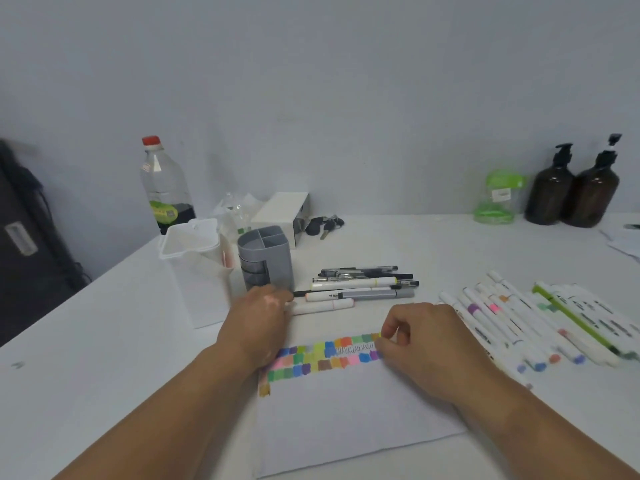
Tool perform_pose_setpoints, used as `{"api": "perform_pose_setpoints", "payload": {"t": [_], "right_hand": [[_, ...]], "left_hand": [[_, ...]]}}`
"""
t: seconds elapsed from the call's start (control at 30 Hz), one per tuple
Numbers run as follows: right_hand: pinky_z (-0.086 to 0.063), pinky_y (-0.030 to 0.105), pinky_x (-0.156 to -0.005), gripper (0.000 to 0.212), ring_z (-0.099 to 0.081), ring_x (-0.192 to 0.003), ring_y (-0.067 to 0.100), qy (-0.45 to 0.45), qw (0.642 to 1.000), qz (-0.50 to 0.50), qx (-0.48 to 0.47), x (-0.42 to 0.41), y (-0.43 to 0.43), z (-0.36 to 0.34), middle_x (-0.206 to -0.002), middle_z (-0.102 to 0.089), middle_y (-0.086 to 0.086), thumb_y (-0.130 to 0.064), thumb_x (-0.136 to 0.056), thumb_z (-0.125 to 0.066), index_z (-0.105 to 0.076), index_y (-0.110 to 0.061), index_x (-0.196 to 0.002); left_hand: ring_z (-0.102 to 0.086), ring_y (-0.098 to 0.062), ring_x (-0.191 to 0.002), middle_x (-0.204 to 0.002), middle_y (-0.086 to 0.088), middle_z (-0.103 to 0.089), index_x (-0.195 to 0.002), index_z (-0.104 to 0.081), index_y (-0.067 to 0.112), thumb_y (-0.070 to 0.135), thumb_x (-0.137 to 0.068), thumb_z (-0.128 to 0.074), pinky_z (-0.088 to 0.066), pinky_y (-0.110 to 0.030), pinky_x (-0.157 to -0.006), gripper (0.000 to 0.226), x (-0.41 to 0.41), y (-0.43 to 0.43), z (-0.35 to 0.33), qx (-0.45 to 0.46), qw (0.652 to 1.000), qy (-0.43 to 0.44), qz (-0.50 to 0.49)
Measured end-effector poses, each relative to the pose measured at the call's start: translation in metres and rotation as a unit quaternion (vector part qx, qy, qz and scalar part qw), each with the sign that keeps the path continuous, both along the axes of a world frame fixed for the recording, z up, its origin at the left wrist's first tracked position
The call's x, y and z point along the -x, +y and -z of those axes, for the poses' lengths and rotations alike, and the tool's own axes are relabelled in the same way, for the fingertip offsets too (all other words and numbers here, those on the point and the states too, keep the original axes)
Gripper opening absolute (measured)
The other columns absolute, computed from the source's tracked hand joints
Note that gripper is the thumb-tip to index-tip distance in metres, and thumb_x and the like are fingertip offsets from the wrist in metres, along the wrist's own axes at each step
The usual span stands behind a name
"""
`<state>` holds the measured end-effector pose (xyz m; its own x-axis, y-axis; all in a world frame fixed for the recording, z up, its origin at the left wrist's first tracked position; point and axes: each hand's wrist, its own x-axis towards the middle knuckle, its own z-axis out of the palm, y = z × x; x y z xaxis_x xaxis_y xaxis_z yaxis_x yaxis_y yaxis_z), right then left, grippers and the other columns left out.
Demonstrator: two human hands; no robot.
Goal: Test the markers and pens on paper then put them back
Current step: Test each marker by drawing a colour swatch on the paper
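Note:
A white paper sheet lies in front of me with rows of colour swatches across its top. My left hand, blurred, reaches past the paper's top left corner. Its fingertips are at the left end of a white marker, and the grip is not clear. That marker lies at the near edge of a pile of pens and markers. My right hand rests on the paper's top right, fingers curled, thumb and forefinger together at the swatches, with nothing visible in them. A grey pen holder stands behind my left hand.
Many white markers lie spread out at the right. A white open-topped box stands left of the grey holder. At the back are a red-capped bottle, a white box, keys, a green container and two brown pump bottles.

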<state>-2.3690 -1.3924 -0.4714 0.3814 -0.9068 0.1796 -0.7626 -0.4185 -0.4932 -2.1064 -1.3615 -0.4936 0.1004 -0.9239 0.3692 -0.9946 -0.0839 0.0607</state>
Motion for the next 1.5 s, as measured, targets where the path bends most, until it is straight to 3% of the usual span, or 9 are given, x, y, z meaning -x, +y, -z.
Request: {"api": "perform_pose_setpoints", "payload": {"t": [0.17, 0.27, 0.37, 0.53, 0.8, 1.0, 1.2, 1.4, 1.5], "right_hand": [[-0.039, 0.019, -0.056, 0.013, -0.057, -0.068, 0.005, -0.028, 1.0, -0.009, -0.009, 0.001, 0.001, -0.002, -0.07, -0.066, -0.011, -0.039, -0.084, -0.075, -0.068, -0.032, -0.076], [-0.044, 0.018, -0.056, 0.01, -0.058, -0.063, 0.003, -0.068, 0.997, -0.015, -0.014, -0.002, 0.004, -0.002, -0.07, -0.07, -0.012, -0.035, -0.082, -0.076, -0.071, -0.031, -0.075], [-0.045, 0.016, -0.059, 0.007, -0.058, -0.067, -0.002, -0.116, 0.993, -0.032, -0.018, -0.007, 0.012, -0.001, -0.073, -0.069, -0.025, -0.037, -0.082, -0.076, -0.071, -0.035, -0.077], [-0.047, 0.012, -0.067, 0.015, -0.063, -0.084, -0.002, -0.161, 0.983, -0.081, -0.031, -0.02, 0.027, 0.003, -0.089, -0.067, -0.034, -0.045, -0.082, -0.077, -0.066, -0.036, -0.083], [-0.044, 0.009, -0.062, 0.016, -0.066, -0.072, -0.001, -0.226, 0.967, -0.097, -0.066, -0.031, 0.035, 0.004, -0.079, -0.076, -0.021, -0.038, -0.087, -0.078, -0.063, -0.038, -0.092], [-0.048, 0.014, -0.055, 0.019, -0.066, -0.06, 0.004, -0.303, 0.948, -0.056, -0.083, -0.021, 0.025, -0.003, -0.072, -0.075, -0.01, -0.02, -0.082, -0.082, -0.071, -0.035, -0.08], [-0.051, 0.018, -0.051, 0.021, -0.068, -0.065, 0.009, -0.34, 0.934, -0.014, -0.112, -0.017, 0.017, -0.003, -0.072, -0.075, -0.007, -0.006, -0.081, -0.083, -0.074, -0.025, -0.083], [-0.052, 0.019, -0.053, 0.025, -0.069, -0.071, 0.013, -0.351, 0.93, -0.021, -0.104, -0.018, 0.017, -0.002, -0.076, -0.074, -0.004, -0.004, -0.081, -0.082, -0.075, -0.028, -0.082], [-0.053, 0.022, -0.054, 0.027, -0.071, -0.075, 0.023, -0.396, 0.905, -0.048, -0.148, -0.019, 0.02, -0.003, -0.081, -0.075, 0.002, -0.002, -0.082, -0.079, -0.075, -0.028, -0.081]], "left_hand": [[-0.058, -0.013, -0.097, -0.108, 0.007, -0.066, -0.117, -0.072, 0.028, 0.023, -0.1, -0.057, -0.048, -0.024, -0.088, 0.023, -0.001, 0.007, -0.016, -0.03, 0.998, 0.053, 0.008], [-0.059, -0.011, -0.087, -0.093, 0.016, -0.065, -0.104, -0.071, 0.039, 0.028, -0.099, -0.061, -0.053, -0.021, -0.072, 0.016, 0.003, 0.017, -0.03, -0.03, 0.981, 0.192, 0.002], [-0.061, -0.015, -0.083, -0.085, 0.013, -0.069, -0.089, -0.07, 0.044, 0.034, -0.099, -0.06, -0.052, -0.016, -0.059, 0.017, 0.013, 0.029, -0.034, -0.042, 0.915, 0.399, 0.028], [-0.069, -0.024, -0.098, -0.109, -0.002, -0.076, -0.099, -0.073, 0.03, 0.028, -0.095, -0.061, -0.055, -0.048, -0.096, 0.012, 0.029, 0.041, -0.022, -0.076, 0.76, 0.634, 0.121], [-0.069, -0.038, -0.109, -0.118, -0.023, -0.07, -0.113, -0.069, 0.008, 0.01, -0.093, -0.065, -0.058, -0.045, -0.088, 0.021, 0.027, 0.043, -0.014, -0.111, 0.621, 0.743, 0.222], [-0.073, -0.024, -0.089, -0.099, -0.016, -0.073, -0.098, -0.077, 0.017, 0.0, -0.072, -0.076, -0.058, -0.026, -0.076, 0.031, 0.007, 0.049, -0.025, -0.033, 0.619, 0.762, 0.189], [-0.074, -0.015, -0.089, -0.1, 0.009, -0.076, -0.098, -0.074, 0.036, 0.008, -0.078, -0.084, -0.059, -0.024, -0.077, 0.036, -0.008, 0.057, -0.031, -0.004, 0.863, 0.492, 0.116], [-0.065, 0.002, -0.096, -0.108, 0.027, -0.066, -0.119, -0.065, 0.047, 0.044, -0.096, -0.061, -0.052, -0.011, -0.078, 0.024, 0.004, 0.059, -0.023, -0.055, 0.931, 0.338, 0.128], [-0.063, -0.008, -0.097, -0.106, 0.013, -0.065, -0.117, -0.067, 0.033, 0.041, -0.103, -0.046, -0.057, -0.028, -0.084, 0.026, 0.012, 0.059, -0.025, -0.089, 0.932, 0.318, 0.149]]}}
